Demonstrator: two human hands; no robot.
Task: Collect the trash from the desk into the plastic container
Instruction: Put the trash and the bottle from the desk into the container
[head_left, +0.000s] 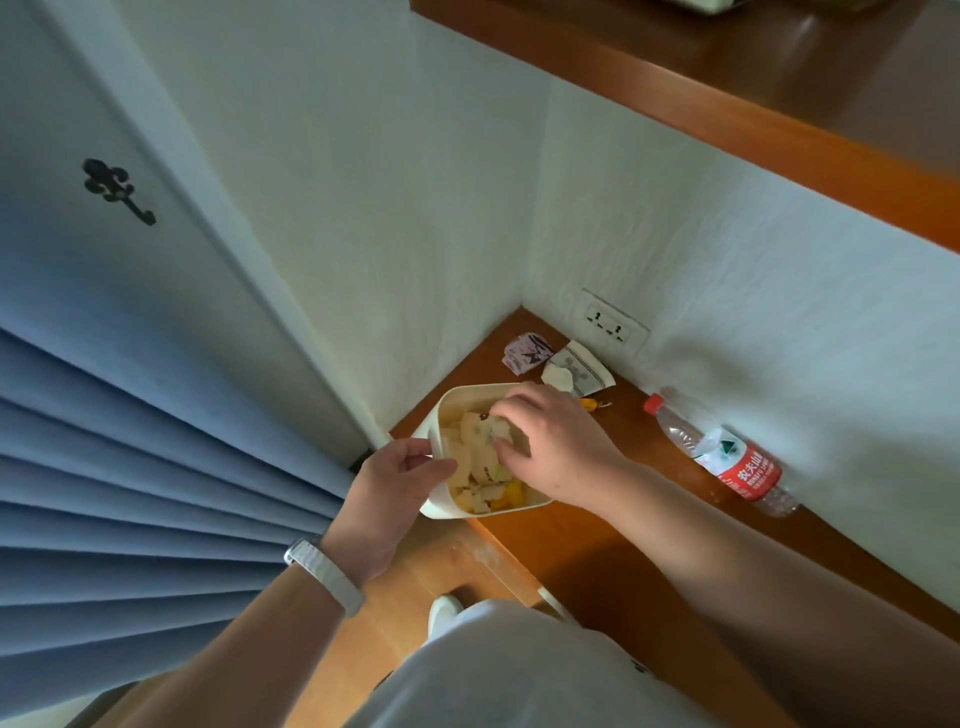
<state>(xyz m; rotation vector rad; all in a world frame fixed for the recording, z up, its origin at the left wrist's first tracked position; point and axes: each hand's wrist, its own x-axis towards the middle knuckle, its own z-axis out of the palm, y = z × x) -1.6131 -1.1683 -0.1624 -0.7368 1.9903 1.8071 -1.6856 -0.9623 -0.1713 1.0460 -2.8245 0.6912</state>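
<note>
Here, from the head view, the left hand is gripping the plastic container by its rim, likely steadying it at the desk corner. The right hand is pinching a pale wrapper inside it, and a bottle is lying nearby.

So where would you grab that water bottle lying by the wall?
Take the bottle around its labelled middle, coming from above and gripping across its width. It lies on its side on the desk, close to the wall, so a side approach looks cramped.
</note>
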